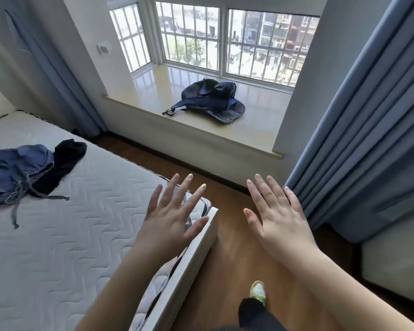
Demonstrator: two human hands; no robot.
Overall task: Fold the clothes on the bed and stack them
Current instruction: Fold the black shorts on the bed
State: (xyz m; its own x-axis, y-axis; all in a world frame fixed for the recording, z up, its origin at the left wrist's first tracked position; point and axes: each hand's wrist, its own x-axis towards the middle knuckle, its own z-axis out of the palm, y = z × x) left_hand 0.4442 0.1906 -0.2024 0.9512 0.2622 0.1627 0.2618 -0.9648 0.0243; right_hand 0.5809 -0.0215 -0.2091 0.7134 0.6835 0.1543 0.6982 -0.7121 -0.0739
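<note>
Fingers: spread, empty, on left hand [171, 219] and right hand [276, 217]. Clothes [22, 173]: crumpled on bed [81, 235], unfolded; likely soft, light, floppy. Suggested hold: waistband or hem edge.

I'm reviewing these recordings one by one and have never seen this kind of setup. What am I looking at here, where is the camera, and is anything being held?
There is no machine: a person wears one wide-angle camera on the head, looking forward and down. The left hand and right hand are held out with fingers spread, and neither holds anything. On the left is a bed with a white quilted mattress. On it lie crumpled blue denim clothes and a black garment, not yet folded. A dark blue backpack lies on the window ledge, and blue curtains hang at the right.
</note>
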